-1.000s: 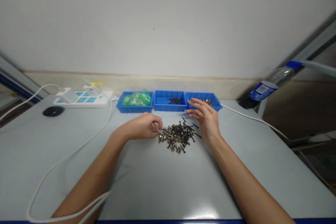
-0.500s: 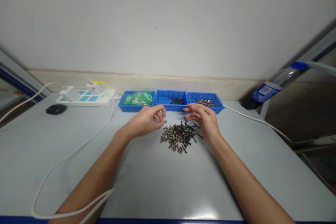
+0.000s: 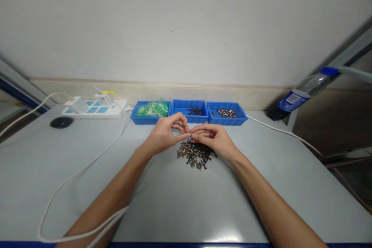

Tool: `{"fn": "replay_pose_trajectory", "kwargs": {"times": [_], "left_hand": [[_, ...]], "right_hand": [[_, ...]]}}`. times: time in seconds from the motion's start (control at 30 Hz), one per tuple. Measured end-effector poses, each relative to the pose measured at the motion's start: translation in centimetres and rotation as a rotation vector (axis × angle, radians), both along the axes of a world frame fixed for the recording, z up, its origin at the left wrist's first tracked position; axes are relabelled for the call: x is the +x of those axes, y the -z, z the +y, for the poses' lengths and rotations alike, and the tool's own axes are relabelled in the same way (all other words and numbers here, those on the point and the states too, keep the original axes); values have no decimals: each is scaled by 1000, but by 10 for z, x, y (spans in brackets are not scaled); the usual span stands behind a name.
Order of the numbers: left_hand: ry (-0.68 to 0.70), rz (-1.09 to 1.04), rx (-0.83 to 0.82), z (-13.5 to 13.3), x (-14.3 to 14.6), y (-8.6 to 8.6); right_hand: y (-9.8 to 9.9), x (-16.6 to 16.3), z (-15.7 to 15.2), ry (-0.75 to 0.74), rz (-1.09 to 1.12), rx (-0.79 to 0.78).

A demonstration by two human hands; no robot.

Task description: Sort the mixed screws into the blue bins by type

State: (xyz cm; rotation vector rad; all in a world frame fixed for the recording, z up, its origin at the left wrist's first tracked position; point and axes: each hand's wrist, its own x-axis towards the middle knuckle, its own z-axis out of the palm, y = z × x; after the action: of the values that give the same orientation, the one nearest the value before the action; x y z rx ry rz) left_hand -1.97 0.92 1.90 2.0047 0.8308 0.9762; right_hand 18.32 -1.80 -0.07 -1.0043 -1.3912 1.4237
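A pile of mixed black and brass-coloured screws [image 3: 195,154] lies in the middle of the grey table [image 3: 180,201]. Just above the pile my left hand [image 3: 167,133] and my right hand [image 3: 212,138] meet fingertip to fingertip. Both pinch one small silvery screw [image 3: 191,134] between them. Behind the hands stand three blue trays in a row: the left tray [image 3: 149,113] holds green plastic bags, the middle tray [image 3: 188,111] a few black screws, the right tray [image 3: 226,113] silvery screws.
A white power strip [image 3: 94,108] with plugs sits at the back left, beside a black round disc [image 3: 59,122]. White cables [image 3: 78,170] run across the left side and along the back right. A plastic bottle [image 3: 302,93] leans at the far right.
My left hand lifted a small screw from the pile's left edge. My right hand came back from the right tray, and both hands closed together above the pile.
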Motion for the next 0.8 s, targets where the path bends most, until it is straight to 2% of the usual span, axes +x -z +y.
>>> {"fn": "replay_pose_trajectory", "kwargs": {"times": [0.1, 0.2, 0.33, 0.4, 0.47, 0.63, 0.8], "left_hand": [[18, 49, -21, 1, -3, -2], [19, 197, 13, 3, -8, -2], [65, 429, 90, 7, -13, 4], [98, 471, 93, 9, -15, 9], [120, 476, 84, 10, -15, 15], [142, 464, 105, 8, -14, 21], [126, 461, 92, 6, -11, 16]], "right_hand": [[-2, 0, 0, 16, 31, 7], [-2, 2, 2, 101, 42, 19], [2, 7, 9, 362, 130, 71], [3, 10, 13, 497, 212, 109], [3, 12, 15, 568, 273, 139], [-1, 14, 13, 580, 281, 118], [-1, 12, 11, 537, 216, 53]]}}
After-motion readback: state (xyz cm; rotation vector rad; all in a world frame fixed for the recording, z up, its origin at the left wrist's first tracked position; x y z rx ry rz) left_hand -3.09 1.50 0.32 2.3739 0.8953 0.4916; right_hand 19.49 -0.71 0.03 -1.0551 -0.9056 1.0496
